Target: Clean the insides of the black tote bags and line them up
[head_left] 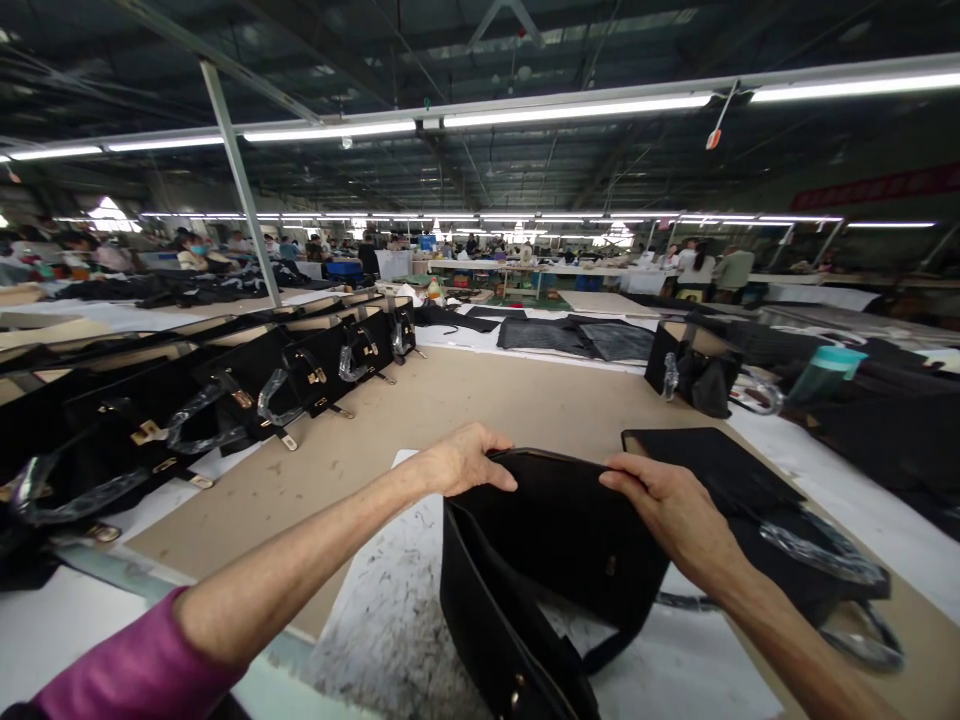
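Note:
A black handbag [555, 530] stands with its mouth spread apart on a smudged white sheet in front of me. Its far panel rises upright, a small metal fitting shows low on that panel, and more metal hardware is on the near side. My left hand [471, 462] pinches the top edge of the far panel at its left part, thumb on the near face. Farther right along the same edge, my right hand [675, 505] grips between thumb and fingers. A flat black bag piece with plastic-wrapped handles [817, 545] lies beside my right forearm.
Rows of black handbags [217, 390] with gold clasps and wrapped handles line the left. One finished-looking bag [694, 365] stands at the right, near a teal-lidded bottle [825, 375]. Brown board [375, 420] covers the table. Several people work farther back.

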{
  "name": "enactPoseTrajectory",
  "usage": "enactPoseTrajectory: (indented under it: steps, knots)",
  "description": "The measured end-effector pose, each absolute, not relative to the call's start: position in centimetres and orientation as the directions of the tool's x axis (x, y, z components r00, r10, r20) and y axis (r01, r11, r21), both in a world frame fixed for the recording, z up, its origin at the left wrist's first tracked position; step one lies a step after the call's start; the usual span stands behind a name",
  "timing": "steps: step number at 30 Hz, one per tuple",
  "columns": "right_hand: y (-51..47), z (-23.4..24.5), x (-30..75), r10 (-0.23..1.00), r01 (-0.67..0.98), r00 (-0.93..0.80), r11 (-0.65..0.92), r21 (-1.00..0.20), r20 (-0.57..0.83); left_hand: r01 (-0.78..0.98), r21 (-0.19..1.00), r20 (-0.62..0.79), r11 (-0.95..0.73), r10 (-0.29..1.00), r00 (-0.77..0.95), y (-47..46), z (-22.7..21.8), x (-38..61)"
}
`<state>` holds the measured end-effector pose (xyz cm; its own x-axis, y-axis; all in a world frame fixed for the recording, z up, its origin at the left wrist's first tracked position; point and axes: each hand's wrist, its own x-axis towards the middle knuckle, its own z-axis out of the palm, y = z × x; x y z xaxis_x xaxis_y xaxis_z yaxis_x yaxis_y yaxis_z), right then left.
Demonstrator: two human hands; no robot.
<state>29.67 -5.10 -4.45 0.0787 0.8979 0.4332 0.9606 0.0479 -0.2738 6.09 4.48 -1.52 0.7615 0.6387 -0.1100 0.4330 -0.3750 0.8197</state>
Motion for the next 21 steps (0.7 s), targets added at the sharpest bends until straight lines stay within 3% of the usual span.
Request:
enactPoseTrajectory:
  steps: [11, 21]
  knots:
    - [-4.8, -3.3, 27.9, 0.909, 0.984, -0.016, 0.088, -0.155, 0.416, 0.413, 0.854, -0.124, -0.316, 0.648, 0.752, 3.6, -0.9, 5.9]
    - [-3.4, -2.5, 24.9, 0.923, 0.975, -0.079, 0.151, -0.166, 0.375, 0.433, 0.843, -0.133, -0.320, 0.656, 0.743, 3.3, -0.7, 6.0]
